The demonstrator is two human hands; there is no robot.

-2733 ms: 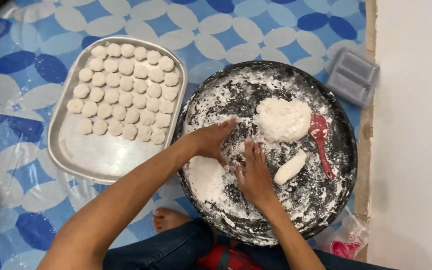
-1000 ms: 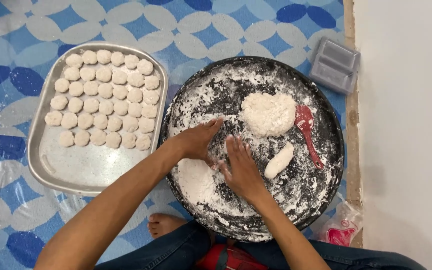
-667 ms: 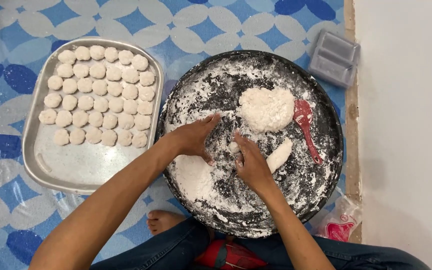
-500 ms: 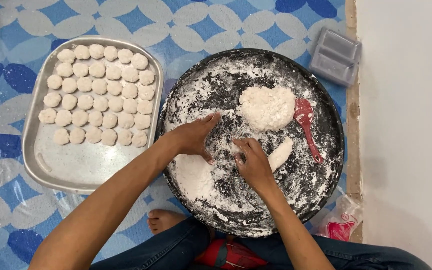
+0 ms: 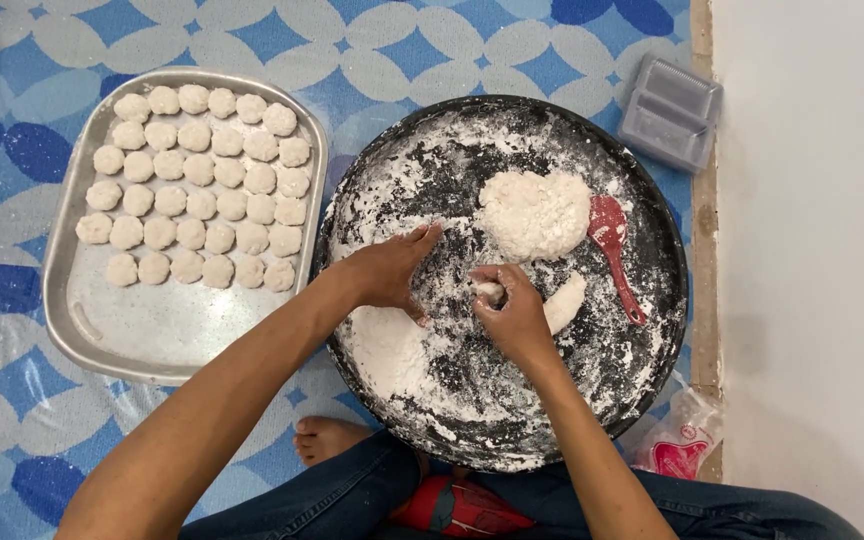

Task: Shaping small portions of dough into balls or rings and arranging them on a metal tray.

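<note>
Head view: one black pan (image 5: 652, 180), floured; one dough mound (image 5: 535, 213), one dough log (image 5: 564, 303) lying diagonally, one red spatula (image 5: 614, 245), handle toward pan's near-right rim. Right hand (image 5: 512, 315) pinched shut around small dough piece (image 5: 490, 291) at pan centre. Left hand (image 5: 387, 272) open, flat on flour. One tray (image 5: 167, 330), 33 patties (image 5: 199, 187).

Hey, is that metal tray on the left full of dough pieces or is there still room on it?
Partly full. The dough pieces fill the far half of the metal tray in rows; the near half is bare metal.
</note>
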